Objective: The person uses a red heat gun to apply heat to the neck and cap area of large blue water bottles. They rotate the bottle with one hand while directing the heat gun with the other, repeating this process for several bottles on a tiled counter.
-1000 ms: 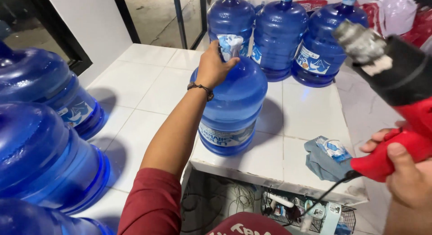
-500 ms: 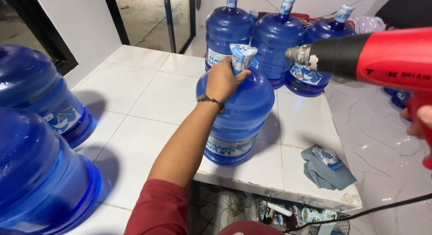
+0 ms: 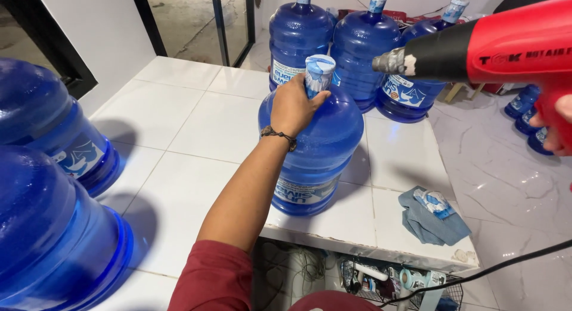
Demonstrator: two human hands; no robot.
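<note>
My left hand point(image 3: 293, 105) grips the neck of a big blue water bottle point(image 3: 319, 150) that stands upright on the white tiled counter point(image 3: 190, 144). A pale plastic seal cap point(image 3: 319, 72) covers the bottle's mouth just above my fingers. My right hand point(image 3: 559, 127) holds a red heat gun point(image 3: 500, 46) by its handle at the upper right. Its metal nozzle point(image 3: 390, 61) points left at the cap, a short gap away.
Three more blue bottles point(image 3: 357, 43) stand at the counter's far end, and two point(image 3: 47, 186) at the near left. A grey cloth with seal sleeves point(image 3: 432, 215) lies at the counter's right corner. A wire basket point(image 3: 393, 281) sits below. The gun's black cord point(image 3: 512, 263) hangs at the lower right.
The heat gun has swung up from low on the right to level, its nozzle now aimed at the cap. My left hand has stayed on the bottle's neck.
</note>
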